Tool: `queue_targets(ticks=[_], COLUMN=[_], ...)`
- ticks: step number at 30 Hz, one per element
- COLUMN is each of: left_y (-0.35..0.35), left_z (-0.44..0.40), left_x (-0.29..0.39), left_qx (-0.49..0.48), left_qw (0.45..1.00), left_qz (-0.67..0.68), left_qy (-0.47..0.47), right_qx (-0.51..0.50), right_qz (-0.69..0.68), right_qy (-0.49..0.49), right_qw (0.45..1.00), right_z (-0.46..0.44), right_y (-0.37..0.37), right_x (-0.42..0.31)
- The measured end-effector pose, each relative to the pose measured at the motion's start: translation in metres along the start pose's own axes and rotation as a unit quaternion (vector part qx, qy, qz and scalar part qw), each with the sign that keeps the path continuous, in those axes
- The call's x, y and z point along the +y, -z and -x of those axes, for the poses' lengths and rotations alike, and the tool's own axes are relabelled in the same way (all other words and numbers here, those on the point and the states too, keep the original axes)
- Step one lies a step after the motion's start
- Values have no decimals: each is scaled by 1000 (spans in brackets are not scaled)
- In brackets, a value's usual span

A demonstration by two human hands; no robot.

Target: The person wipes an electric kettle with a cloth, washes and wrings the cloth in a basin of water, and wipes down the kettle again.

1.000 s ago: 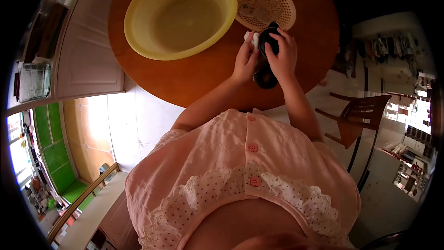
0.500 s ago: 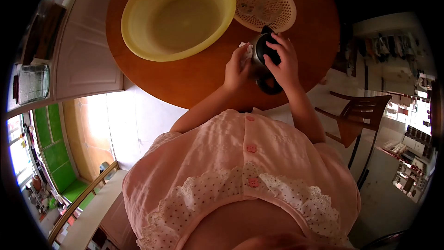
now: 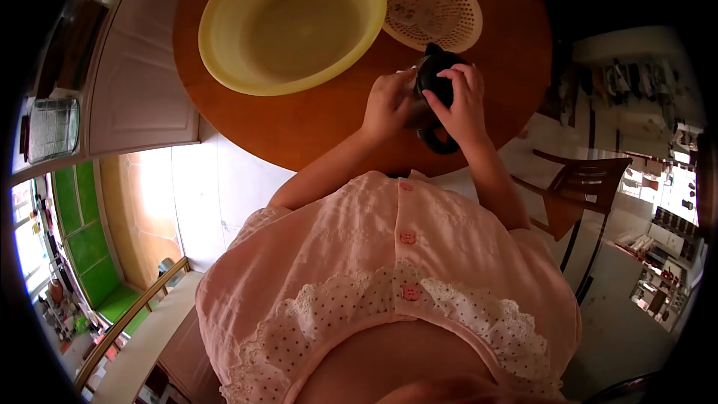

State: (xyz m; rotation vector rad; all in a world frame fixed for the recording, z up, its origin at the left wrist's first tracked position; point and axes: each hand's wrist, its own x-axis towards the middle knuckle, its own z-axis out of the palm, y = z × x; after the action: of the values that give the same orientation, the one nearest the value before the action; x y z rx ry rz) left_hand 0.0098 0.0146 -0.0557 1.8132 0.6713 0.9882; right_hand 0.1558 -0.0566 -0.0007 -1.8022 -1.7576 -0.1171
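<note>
A kettle (image 3: 434, 78) with a black lid, a dark metallic body and a small pointed spout is between my hands, over the near part of the round table. Its black loop handle (image 3: 438, 142) points toward my body. My right hand (image 3: 465, 108) grips the lid from the right, fingers curled over its top and thumb across it. Against the left side of the body, my left hand (image 3: 386, 108) is closed with a crumpled white cloth (image 3: 410, 69), mostly hidden by the fingers. Whether the kettle touches the tabletop, I cannot tell.
A large yellow basin (image 3: 224, 67) stands on the round wooden table (image 3: 262, 131), left of the kettle. Beside it lies a pale perforated basket (image 3: 473, 19) holding something clear I cannot make out. A wooden chair (image 3: 587, 179) is at the right.
My left hand has shifted up along the kettle's side, and less of the white cloth shows. The kettle has turned slightly, and my right hand's fingers are drawn closer together on the lid.
</note>
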Motion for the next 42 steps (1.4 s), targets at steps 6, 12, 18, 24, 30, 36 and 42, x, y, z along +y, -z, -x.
queue_targets(ticks=[6, 12, 18, 24, 30, 36, 42], left_y=[-3, 2, -6, -4, -20, -22, 13], left_z=[3, -14, -25, -46, -18, -9, -17], left_x=[8, 15, 7, -13, -17, -10, -3], left_qx=[18, 26, -32, -118, -10, 54, -57], left_qw=[999, 999, 999, 973, 993, 991, 971], left_qz=[-32, -5, -13, 96, -34, 6, 101], left_qy=[23, -37, 40, 173, 116, 119, 210], right_qx=[97, 205, 300, 57, 42, -37, -52], right_qz=[-12, 0, -53, -164, -136, -278, -270], right_qy=[92, 68, 20, -207, -199, -297, -333], right_qw=[991, 976, 952, 963, 970, 913, 902], right_z=[10, 48, 89, 103, 86, 37, 16], right_y=[12, 15, -1, -14, -6, 13, 7], right_x=[17, 9, 12, 12, 49, 71, 95])
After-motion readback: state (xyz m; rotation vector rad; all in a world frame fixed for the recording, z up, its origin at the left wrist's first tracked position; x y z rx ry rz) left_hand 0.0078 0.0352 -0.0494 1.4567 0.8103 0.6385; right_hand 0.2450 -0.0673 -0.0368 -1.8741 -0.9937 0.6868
